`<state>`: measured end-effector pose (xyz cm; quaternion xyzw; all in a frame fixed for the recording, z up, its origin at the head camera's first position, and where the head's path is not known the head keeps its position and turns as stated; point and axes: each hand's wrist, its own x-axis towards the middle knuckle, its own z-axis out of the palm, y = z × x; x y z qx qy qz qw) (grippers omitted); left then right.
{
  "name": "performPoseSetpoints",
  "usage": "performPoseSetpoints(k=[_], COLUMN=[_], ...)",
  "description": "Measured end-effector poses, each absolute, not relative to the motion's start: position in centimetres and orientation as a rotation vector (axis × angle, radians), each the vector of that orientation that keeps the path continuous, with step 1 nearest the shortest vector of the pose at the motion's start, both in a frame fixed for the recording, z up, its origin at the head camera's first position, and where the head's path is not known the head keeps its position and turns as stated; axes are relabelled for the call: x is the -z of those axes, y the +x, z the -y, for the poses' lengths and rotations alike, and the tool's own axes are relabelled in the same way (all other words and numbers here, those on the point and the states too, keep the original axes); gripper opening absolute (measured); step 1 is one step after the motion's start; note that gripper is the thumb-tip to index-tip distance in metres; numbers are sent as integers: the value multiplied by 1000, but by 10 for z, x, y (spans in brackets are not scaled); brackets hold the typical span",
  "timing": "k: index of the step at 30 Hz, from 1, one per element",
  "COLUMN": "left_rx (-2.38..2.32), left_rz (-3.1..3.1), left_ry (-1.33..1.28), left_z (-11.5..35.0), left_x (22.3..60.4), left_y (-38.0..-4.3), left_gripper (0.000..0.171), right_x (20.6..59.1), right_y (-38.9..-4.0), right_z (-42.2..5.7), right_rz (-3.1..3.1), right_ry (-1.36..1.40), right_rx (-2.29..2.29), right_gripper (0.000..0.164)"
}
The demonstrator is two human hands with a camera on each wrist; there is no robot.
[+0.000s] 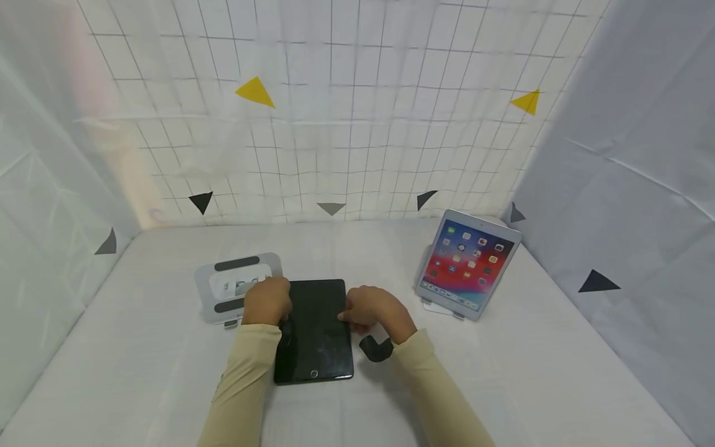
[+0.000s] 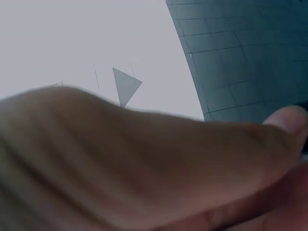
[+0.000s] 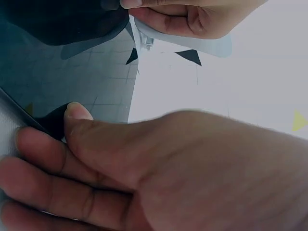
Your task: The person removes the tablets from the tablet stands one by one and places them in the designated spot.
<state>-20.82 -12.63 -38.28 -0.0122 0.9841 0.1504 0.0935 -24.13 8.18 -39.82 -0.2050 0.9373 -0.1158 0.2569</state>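
A black tablet (image 1: 317, 335) with a round home button at its near end lies between my hands in the head view, its screen dark and glossy. My left hand (image 1: 268, 303) grips its left long edge, the fingers mostly hidden under the back of the hand. On the opposite edge, my right hand (image 1: 373, 307) pinches the tablet. The right wrist view shows the right thumb (image 3: 79, 113) on the black rim and the other fingers bent below it. In the left wrist view the left thumb (image 2: 288, 120) reaches the dark edge at far right.
Left of the tablet lies a grey stand (image 1: 206, 285) with dark pads. A white tablet (image 1: 468, 264), its screen lit with app icons, leans on another stand at the right. A black wrist camera (image 1: 375, 351) hangs by the right wrist. Behind the white table (image 1: 167, 372) hangs a gridded curtain (image 1: 391, 124).
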Motion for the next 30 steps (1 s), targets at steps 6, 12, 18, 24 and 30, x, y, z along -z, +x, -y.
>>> performPoseSetpoints(k=[6, 12, 18, 24, 30], left_rx=[-515, -593, -770, -1023, -1127], left_rz=[-2876, -2950, -3043, -3092, -3017], left_ry=[-74, 75, 287, 578, 624], left_z=[132, 119, 84, 33, -15], left_x=[369, 355, 360, 366, 383], left_y=[-203, -208, -213, -205, -201], left_gripper=[16, 27, 34, 34, 42], right_x=[383, 357, 330, 309, 298], right_y=[-238, -239, -233, -223, -219], right_z=[-90, -113, -152, -196, -236], right_rz=[-2625, -2812, -2855, -2920, -2909], right_ry=[-476, -450, -377, -285, -164], right_rx=[376, 491, 700, 675, 619], right_gripper=[27, 28, 34, 40, 49])
